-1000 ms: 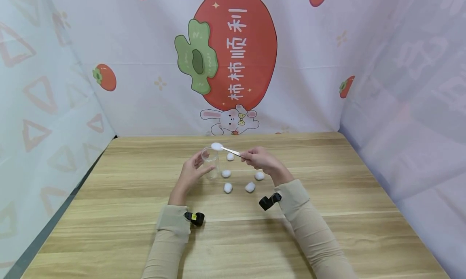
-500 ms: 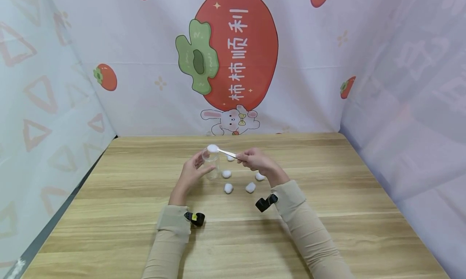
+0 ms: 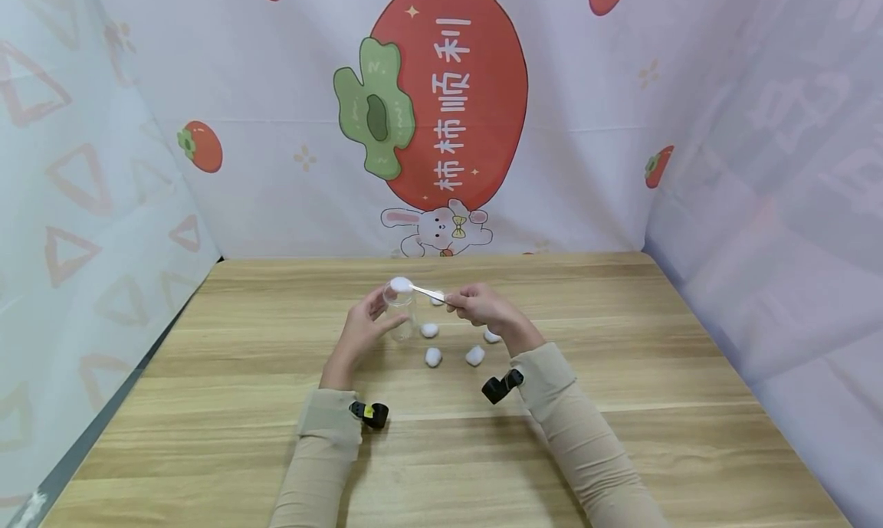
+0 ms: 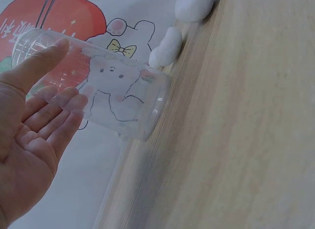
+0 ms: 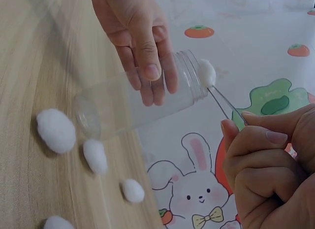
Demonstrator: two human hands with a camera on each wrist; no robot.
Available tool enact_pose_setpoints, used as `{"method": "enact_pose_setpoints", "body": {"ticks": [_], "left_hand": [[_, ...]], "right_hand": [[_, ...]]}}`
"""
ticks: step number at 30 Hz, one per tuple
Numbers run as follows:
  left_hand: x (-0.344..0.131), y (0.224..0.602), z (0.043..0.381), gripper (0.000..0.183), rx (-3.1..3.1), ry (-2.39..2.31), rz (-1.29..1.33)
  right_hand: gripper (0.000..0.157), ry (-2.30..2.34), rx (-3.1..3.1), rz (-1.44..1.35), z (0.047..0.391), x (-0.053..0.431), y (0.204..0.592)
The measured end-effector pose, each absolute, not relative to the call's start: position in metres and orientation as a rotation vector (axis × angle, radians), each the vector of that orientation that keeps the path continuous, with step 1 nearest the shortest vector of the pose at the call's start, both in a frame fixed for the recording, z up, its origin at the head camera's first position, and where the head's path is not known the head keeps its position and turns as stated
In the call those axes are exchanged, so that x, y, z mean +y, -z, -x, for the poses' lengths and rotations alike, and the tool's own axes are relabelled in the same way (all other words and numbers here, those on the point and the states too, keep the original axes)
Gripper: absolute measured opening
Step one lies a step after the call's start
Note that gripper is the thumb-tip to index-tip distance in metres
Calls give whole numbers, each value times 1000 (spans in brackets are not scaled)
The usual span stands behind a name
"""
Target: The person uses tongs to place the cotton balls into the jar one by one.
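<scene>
My left hand holds a clear plastic jar upright on the table, thumb on one side and fingers on the other. The jar's mouth is uncovered, and no cotton shows inside in the right wrist view. My right hand pinches metal tweezers, their tips gripping a white cotton ball right at the jar's rim. Several more cotton balls lie on the table just right of the jar, among them a near one and another. One at the back is partly hidden behind the tweezers.
The wooden table ends at a white printed cloth hanging behind it. Similar cloths hang at the left and right sides. A small black camera sits on my right wrist, another on my left.
My right hand has moved a little left, bringing the tweezers and cotton ball from above the jar's right edge down to its mouth. The left hand and jar have stayed put.
</scene>
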State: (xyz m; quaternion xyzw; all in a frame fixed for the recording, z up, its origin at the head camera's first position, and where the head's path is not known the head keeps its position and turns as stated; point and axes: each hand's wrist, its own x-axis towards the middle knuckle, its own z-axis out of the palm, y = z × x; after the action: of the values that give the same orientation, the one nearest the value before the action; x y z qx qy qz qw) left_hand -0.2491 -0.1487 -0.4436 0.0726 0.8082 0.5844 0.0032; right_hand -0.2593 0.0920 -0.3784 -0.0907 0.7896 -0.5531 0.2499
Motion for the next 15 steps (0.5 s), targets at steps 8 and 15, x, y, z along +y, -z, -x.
{"method": "enact_pose_setpoints", "body": {"ticks": [8, 15], "left_hand": [[-148, 443, 249, 73, 2546, -1831, -235], [-147, 443, 248, 73, 2549, -1824, -225]], "right_hand": [[27, 1506, 2086, 290, 259, 91, 378], [27, 1507, 2081, 302, 259, 92, 379]]}}
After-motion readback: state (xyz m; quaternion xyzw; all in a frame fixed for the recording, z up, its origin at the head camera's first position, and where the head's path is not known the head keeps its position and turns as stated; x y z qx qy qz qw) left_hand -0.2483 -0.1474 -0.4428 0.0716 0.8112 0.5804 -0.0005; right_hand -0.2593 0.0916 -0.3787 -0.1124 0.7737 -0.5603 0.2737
